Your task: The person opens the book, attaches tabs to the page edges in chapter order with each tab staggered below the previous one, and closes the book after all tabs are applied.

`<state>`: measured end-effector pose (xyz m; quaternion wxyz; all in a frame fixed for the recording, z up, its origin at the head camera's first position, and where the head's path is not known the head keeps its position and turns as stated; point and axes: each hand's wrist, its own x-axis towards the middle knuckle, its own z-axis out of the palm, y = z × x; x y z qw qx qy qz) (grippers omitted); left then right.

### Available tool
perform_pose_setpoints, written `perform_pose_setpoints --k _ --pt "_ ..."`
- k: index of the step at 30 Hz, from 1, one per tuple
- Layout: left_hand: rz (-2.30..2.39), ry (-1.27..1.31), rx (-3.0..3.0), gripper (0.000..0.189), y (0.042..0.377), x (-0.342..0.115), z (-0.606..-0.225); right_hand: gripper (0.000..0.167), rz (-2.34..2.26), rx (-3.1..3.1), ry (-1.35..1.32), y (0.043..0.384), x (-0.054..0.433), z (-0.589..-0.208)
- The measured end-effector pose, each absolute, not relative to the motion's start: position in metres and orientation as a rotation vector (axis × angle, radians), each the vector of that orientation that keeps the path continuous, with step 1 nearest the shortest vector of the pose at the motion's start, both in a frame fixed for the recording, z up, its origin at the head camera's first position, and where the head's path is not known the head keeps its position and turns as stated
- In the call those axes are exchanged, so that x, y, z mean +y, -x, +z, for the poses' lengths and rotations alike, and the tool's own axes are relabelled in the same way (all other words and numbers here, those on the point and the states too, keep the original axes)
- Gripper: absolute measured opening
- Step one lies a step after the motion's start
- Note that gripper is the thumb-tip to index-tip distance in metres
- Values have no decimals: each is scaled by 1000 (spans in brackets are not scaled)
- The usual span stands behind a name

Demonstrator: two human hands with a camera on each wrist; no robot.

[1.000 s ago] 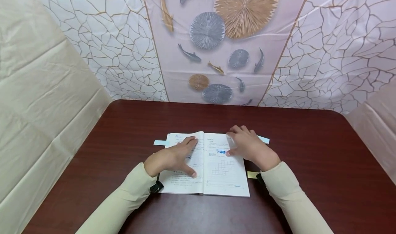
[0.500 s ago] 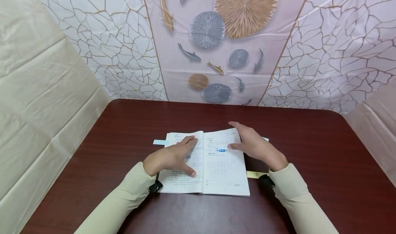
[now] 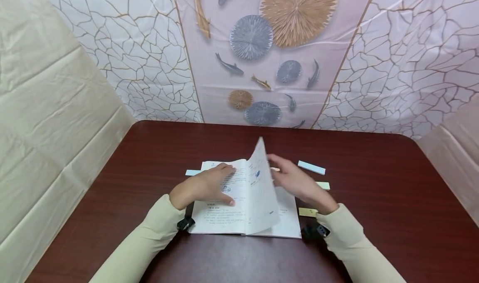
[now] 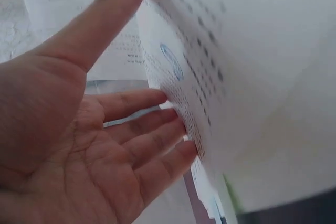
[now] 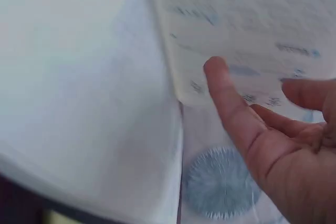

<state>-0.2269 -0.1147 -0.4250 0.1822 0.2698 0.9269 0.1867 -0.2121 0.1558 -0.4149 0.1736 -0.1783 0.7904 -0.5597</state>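
Observation:
An open book (image 3: pixel 217 224) with printed pages lies on the dark red-brown table. One page (image 3: pixel 263 204) stands raised near the spine, its top corner pointing up, over the right-hand page (image 3: pixel 290 220). My left hand (image 3: pixel 206 187) rests on the left page with fingers spread; in the left wrist view, the left hand's (image 4: pixel 105 150) fingertips touch printed paper. Just right of the raised page is my right hand (image 3: pixel 297 183), partly behind it and blurred. The right wrist view shows the right hand (image 5: pixel 278 140) with its index finger extended and thumb apart, against a printed page.
Coloured strips stick out around the book: light blue (image 3: pixel 192 172) at left, blue (image 3: pixel 312 167), pale green (image 3: pixel 323 186) and yellow (image 3: pixel 307 212) at right. Wood tabletop (image 3: pixel 374 179) surrounds it. A patterned cloth (image 3: pixel 262 83) hangs behind the table.
The right-hand page has risen from nearly flat to steeply tilted, swinging left towards the spine. My right hand has shifted left and slightly down behind it. My left hand stays about in place.

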Motion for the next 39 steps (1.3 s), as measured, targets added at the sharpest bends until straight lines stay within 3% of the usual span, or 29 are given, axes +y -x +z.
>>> perform_pose_setpoints --k 7,11,16,23,30,39 --pt "787 -829 2635 48 241 -130 -429 57 -1192 2498 690 192 124 -419" --pt "1018 -810 2578 32 251 -141 -435 65 -1020 2642 728 179 112 -419" --pt "1393 -533 2347 35 260 -154 -438 62 -877 2731 825 166 98 -423" --pt "1670 -259 2144 71 267 -164 -437 57 -840 2777 903 160 91 -426" --pt "1472 -231 2374 34 267 -168 -438 59 -770 2764 900 157 87 -429" --pt "1309 -215 2541 27 267 -170 -437 65 -790 2714 835 157 83 -430"
